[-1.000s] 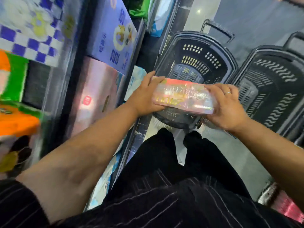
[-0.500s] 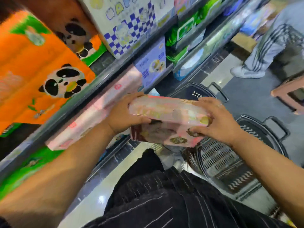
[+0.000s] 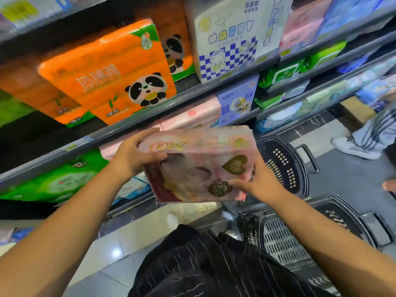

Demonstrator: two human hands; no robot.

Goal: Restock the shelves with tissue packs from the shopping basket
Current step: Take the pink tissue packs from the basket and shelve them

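In the head view, a pink pack (image 3: 199,166) was up in the air in front of the shelves, carried between both hands. The left hand (image 3: 137,155) gripped its upper left corner, thumb on the front face and fingers over the top. The right hand (image 3: 259,185) clasped the lower right edge, fingers curled onto the front. The pack hung tilted, its top edge just below the rail (image 3: 150,118) of the middle shelf, and it was well clear of the two black baskets (image 3: 285,163) on the floor to the right.

Behind it, a pink row (image 3: 192,116) of similar packs lay on the shelf under that rail. An orange panda pack (image 3: 111,82) stood on the shelf above.

The step in hand looked like the carry from basket to shelf. The next move probably called for levelling the pack, ducking it under the rail and sliding it in beside the pink row, both hands keeping hold until it rested.
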